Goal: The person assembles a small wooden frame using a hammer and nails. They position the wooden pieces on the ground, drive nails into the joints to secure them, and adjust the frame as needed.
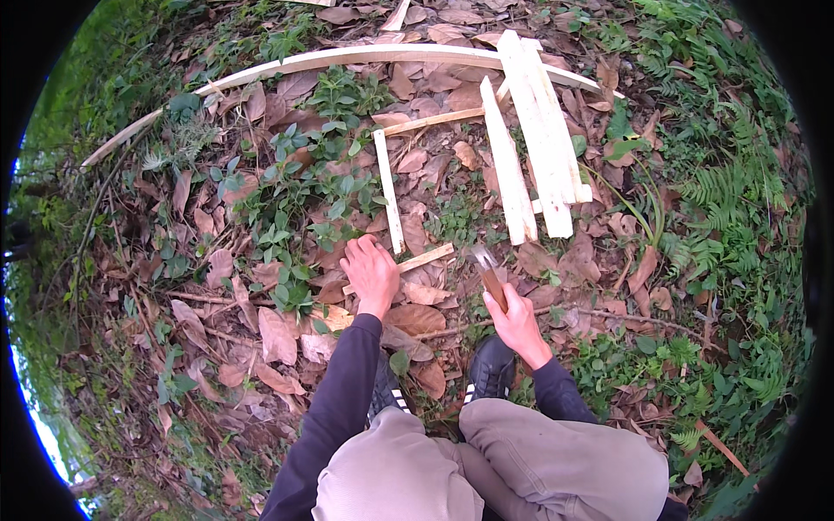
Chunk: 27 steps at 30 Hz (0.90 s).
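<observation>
In my right hand (519,328) is a hammer (493,285), its wooden handle gripped and its metal head pointing away from me, just above the leaves. My left hand (372,273) lies over a short wooden strip (427,258), fingers curled down past its far side and fingertips partly hidden. Beyond that strip, another thin strip (389,191) runs away from me, its near end close to the short one. A third strip (432,122) runs across at the far end. Together they outline part of a rectangular frame on the ground.
Several pale boards (540,130) lie stacked at the far right, beside a pointed board (508,165). A long strip (347,56) crosses the far side. Brown leaves (278,337), low green plants (269,226), ferns (721,204) and a thin stick (638,318) surround the work. My shoes (489,369) are close by.
</observation>
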Tool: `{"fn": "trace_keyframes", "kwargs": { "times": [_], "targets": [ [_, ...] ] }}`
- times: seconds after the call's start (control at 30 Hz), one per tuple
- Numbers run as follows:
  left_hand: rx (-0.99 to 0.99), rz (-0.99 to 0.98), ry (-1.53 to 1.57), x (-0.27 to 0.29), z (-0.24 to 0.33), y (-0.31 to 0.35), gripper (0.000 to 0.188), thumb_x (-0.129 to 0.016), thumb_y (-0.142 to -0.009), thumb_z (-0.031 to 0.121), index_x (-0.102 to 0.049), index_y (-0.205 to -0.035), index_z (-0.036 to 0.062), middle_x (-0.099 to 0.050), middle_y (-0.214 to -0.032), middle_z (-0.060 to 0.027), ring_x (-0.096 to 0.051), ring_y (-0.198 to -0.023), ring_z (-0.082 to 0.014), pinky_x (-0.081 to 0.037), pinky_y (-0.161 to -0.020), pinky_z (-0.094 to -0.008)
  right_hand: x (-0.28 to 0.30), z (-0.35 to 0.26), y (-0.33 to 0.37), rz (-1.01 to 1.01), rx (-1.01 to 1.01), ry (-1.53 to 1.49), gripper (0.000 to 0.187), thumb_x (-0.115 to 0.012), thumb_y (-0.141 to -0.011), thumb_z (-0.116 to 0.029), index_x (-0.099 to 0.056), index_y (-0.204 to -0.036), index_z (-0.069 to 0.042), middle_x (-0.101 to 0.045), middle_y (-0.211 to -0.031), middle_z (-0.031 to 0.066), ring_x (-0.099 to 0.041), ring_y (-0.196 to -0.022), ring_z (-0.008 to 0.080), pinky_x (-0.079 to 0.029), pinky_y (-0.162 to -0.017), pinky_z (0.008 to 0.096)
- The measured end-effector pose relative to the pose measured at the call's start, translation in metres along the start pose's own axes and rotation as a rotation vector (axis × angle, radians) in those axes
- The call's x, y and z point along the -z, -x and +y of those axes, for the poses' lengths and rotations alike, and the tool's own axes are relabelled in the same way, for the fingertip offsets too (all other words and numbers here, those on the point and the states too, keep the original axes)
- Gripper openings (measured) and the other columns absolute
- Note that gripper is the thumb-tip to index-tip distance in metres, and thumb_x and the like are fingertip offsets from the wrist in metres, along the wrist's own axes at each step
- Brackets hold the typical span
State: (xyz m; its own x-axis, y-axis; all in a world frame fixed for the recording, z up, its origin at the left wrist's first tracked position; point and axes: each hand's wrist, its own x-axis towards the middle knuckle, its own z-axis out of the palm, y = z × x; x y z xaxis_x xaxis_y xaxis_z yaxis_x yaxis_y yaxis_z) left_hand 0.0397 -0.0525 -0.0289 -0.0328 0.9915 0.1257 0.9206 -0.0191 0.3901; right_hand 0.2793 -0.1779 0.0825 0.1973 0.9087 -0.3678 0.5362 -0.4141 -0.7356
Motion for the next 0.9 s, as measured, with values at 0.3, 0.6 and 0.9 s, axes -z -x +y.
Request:
{"fn": "trace_keyframes", "kwargs": {
  "times": [0.3,0.6,0.9],
  "targets": [
    [-0.019,-0.03,-0.034,-0.002,-0.003,-0.003,0.011,-0.057,-0.094,0.016,-0.053,-0.102,0.0086,-0.054,-0.1,-0.0123,-0.055,-0.096,-0.0322,-0.038,-0.082,-0.0463,-0.017,0.004,-0.011,0.051,0.109,0.097,0.03,-0.058,-0.106,-0.026,-0.051,-0.109,0.003,-0.065,-0.076,0.0291,-0.065,-0.075,0.0517,-0.049,-0.06,0.054],
    [-0.023,-0.036,-0.08,-0.003,-0.001,-0.003,0.012,-0.057,-0.093,0.016,-0.053,-0.102,0.0086,-0.054,-0.1,-0.0125,-0.055,-0.096,-0.0327,-0.038,-0.082,-0.0464,-0.007,-0.008,-0.02,-0.008,0.157,0.177,0.028,-0.058,-0.106,-0.024,-0.05,-0.111,0.002,-0.064,-0.074,0.0292,-0.065,-0.073,0.0516,-0.05,-0.058,0.0539],
    [-0.045,-0.017,-0.101,-0.006,-0.001,-0.003,0.014,-0.058,-0.092,0.017,-0.053,-0.102,0.0085,-0.055,-0.1,-0.0132,-0.056,-0.095,-0.0323,-0.04,-0.081,-0.0462,-0.009,-0.009,-0.025,0.0,0.186,0.303,0.033,-0.056,-0.106,-0.025,-0.049,-0.116,0.006,-0.062,-0.065,0.0287,-0.066,-0.064,0.0489,-0.051,-0.054,0.0548]
  ]
}}
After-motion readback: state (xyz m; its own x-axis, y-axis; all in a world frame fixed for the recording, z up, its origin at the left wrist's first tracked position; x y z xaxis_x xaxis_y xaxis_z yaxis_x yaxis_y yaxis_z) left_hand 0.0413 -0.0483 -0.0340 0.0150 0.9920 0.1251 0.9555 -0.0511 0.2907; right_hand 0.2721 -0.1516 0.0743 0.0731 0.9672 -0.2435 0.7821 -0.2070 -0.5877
